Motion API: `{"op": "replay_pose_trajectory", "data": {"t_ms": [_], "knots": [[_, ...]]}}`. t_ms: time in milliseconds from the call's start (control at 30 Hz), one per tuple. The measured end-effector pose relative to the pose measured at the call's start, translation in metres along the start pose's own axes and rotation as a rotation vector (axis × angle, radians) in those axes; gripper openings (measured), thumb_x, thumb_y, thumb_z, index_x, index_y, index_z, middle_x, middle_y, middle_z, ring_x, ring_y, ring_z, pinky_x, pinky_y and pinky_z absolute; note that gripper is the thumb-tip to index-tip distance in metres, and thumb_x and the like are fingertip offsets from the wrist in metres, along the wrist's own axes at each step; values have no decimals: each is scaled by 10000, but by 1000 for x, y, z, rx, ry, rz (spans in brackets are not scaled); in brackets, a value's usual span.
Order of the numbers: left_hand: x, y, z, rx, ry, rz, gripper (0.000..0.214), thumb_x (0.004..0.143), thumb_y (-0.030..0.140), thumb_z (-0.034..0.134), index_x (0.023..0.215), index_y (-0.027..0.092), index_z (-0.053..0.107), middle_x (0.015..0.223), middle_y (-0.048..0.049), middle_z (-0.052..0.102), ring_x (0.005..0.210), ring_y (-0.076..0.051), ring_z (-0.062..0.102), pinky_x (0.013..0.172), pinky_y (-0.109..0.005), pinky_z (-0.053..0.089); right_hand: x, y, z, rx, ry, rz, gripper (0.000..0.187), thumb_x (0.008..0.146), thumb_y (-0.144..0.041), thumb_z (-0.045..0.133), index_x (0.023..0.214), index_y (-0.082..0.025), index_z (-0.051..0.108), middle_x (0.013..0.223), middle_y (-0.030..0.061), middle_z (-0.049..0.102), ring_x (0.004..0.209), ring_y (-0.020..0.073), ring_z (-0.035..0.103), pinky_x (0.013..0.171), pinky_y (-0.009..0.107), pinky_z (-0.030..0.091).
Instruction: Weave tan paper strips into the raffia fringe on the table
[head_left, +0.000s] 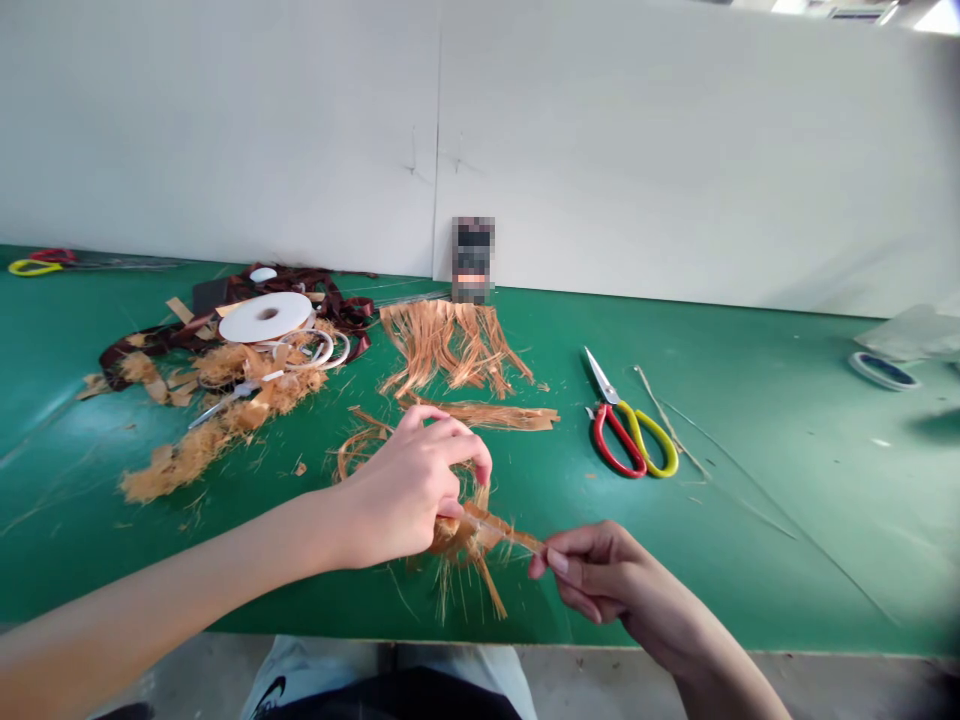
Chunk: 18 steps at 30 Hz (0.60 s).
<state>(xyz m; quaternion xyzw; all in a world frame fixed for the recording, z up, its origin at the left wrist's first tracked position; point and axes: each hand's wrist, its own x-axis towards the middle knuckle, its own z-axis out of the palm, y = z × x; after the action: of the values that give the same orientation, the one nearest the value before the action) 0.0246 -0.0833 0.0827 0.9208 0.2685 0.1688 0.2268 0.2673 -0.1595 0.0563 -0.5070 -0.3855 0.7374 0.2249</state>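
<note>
Just above the green table, a tan raffia-like strip (499, 528) runs between my two hands, with loose fibres hanging from it. My right hand (600, 575) pinches its right end between thumb and fingertips. My left hand (409, 485) is bent over the left part, its thumb and fingers closed on the strip; some fingertips are hidden. Curled fibre (349, 455) shows behind my left wrist. A flat bundle of tan strips (495, 415) lies just beyond my left hand, and a fringe of tan strips (450, 345) is spread farther back.
Scissors (626, 425) with red and yellow handles lie right of centre. On the left are a white spool (266, 317), dark brown ribbon (120, 360) and frayed tan scraps (161, 475). A pixelated upright object (474, 260) stands by the white wall (675, 140). A tape roll (883, 370) lies right.
</note>
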Motion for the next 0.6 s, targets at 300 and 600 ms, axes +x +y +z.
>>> {"op": "replay_pose_trajectory", "data": {"t_ms": [300,600], "knots": [[0,-11,-14,-16,186,-109,134,881,227,607,829,243,730,1241,-28,616,1168,-229,522,1014,-461,330,0,3,-3,38,35,-20,390,746,-487,706,796,-101,717,450,-63,395,398,18,210,400,215,77],[-14,3,-9,222,283,167,110,854,325,656,872,223,692,1102,-12,703,1108,-203,569,1051,-440,255,0,3,-3,58,25,-4,375,754,-466,703,803,-94,714,437,-60,412,387,17,207,395,216,72]]}}
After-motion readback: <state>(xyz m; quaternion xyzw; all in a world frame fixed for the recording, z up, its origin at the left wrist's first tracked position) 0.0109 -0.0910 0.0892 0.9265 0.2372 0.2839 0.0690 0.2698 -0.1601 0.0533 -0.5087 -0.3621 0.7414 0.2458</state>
